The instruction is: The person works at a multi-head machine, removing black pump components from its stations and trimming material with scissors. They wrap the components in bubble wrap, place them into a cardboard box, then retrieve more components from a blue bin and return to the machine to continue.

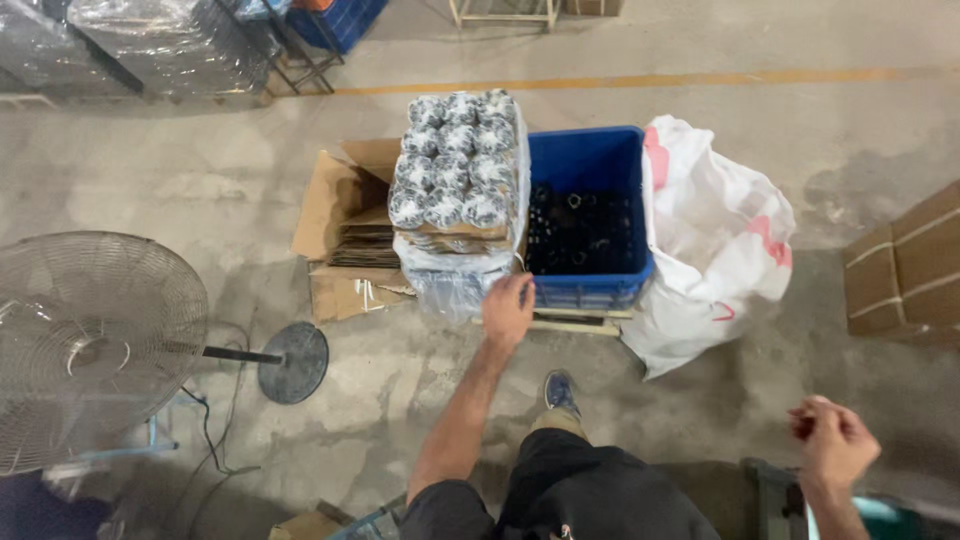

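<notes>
My left hand (508, 308) reaches forward and touches the lower edge of a plastic-wrapped stack (456, 170) of round silver-topped items, right at the clear wrap (450, 285) near the blue crate's front corner. Whether the fingers grip the wrap I cannot tell. My right hand (832, 440) hangs off to the lower right with its fingers curled, and nothing shows in it. The blue plastic crate (590, 160) holds several small black parts. One of my feet (560, 392) stands on the concrete floor below the crate.
An open cardboard box (345, 235) with flat cardboard sheets sits left of the stack. A white sack (715, 240) leans on the crate's right side. A floor fan (95, 340) with a round base (293, 362) stands at left. Brown cartons (905, 265) are at right.
</notes>
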